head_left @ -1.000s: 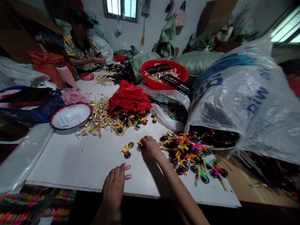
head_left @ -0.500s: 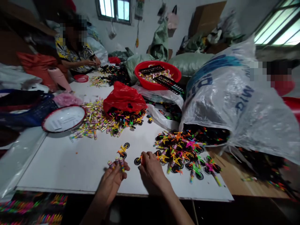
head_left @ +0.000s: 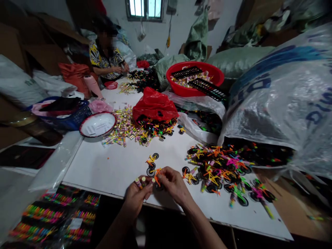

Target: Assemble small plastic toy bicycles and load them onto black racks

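Note:
My left hand (head_left: 137, 195) is closed around a few small printed tubes (head_left: 143, 181) with pale ends, which stick up between the fingers. Close beside it, my right hand (head_left: 173, 183) pinches an orange toy bicycle (head_left: 157, 177) with black wheels, bringing it against the tubes. Part of that bicycle is hidden by the fingers. Just beyond the hands a yellow toy bicycle (head_left: 151, 160) lies on the white tabletop (head_left: 124, 166). To the right is a heap of colourful toy bicycles (head_left: 212, 176), some with tubes fixed on them.
Loose tubes (head_left: 121, 129) are piled by an enamel dish (head_left: 97, 125). A red plastic bag (head_left: 153, 105) spills more bicycles. Behind it stands a red basin (head_left: 178, 89); a big white sack (head_left: 269, 103) bulges at right. Another person (head_left: 107, 60) sits at the far left.
My right hand has picked the orange bicycle up off the table and moved it to my left hand. The view has turned left, so the scene sits further right.

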A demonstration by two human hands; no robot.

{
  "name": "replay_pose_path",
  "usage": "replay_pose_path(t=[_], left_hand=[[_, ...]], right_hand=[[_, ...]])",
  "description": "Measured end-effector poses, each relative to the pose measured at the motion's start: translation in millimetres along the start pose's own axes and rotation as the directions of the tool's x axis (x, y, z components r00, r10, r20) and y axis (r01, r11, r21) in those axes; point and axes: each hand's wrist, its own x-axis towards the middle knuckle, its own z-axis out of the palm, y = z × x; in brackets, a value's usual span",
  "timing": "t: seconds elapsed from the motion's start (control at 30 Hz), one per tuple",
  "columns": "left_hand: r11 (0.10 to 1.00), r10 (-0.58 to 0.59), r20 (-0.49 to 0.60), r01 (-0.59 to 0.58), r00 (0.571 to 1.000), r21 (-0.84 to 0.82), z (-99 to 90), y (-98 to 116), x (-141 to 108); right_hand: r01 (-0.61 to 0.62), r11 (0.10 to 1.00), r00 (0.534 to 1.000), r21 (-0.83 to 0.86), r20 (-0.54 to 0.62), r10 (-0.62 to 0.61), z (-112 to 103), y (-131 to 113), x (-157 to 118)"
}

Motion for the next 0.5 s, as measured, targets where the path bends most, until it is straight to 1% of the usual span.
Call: replay_pose_path(t=[0.07, 0.13, 0.17, 0.23, 0.3, 0.37, 0.43, 0.47, 0.5], left_hand=[[0.999, 0.02, -0.013, -0.02, 1.0, 0.025, -1.2, -0.7, -0.8], [0.999, 0.013, -0.006, -0.012, 1.0, 0.051, -2.4, -1.7, -2.3], [0.998, -0.006, 0.007, 0.006, 1.0, 0.062, -3.2, -1.7, -3.3], [0.994, -0.073, 0.032, 0.07, 0.997, 0.083, -5.7, -0.6, -5.6], [0.983, -0.149, 0.049, 0.143, 0.988, 0.114, -9.5, 1.2, -7.4], [0.971, -0.193, 0.088, 0.177, 0.977, 0.163, -13.7, 1.3, -8.4], [0.96, -0.178, 0.134, 0.142, 0.975, 0.241, -16.1, -2.2, -8.4], [0.954, -0.144, 0.136, 0.101, 0.98, 0.282, -15.9, -5.4, -8.1], [0.946, -0.096, 0.115, 0.055, 0.989, 0.32, -14.5, -9.3, -7.8]], right_hand=[[-0.061, 0.997, 0.998, 0.038, 0.008, 0.06, 3.4, 0.4, -2.1], [-0.085, 0.994, 0.996, 0.064, 0.003, 0.085, 2.3, 1.7, -4.4], [-0.084, 0.994, 0.996, 0.065, 0.015, 0.083, 0.6, 1.9, -5.5], [-0.091, 0.994, 0.993, 0.06, 0.08, 0.086, -3.9, 1.1, -7.7], [-0.12, 0.99, 0.982, 0.078, 0.154, 0.107, -8.6, 0.2, -9.7], [-0.16, 0.98, 0.969, 0.116, 0.209, 0.133, -11.5, 1.7, -11.4], [-0.184, 0.975, 0.963, 0.125, 0.224, 0.153, -10.7, 8.0, -11.9], [-0.177, 0.978, 0.968, 0.113, 0.202, 0.151, -8.4, 13.1, -11.2], [-0.15, 0.985, 0.979, 0.09, 0.151, 0.136, -4.8, 19.2, -9.8]])
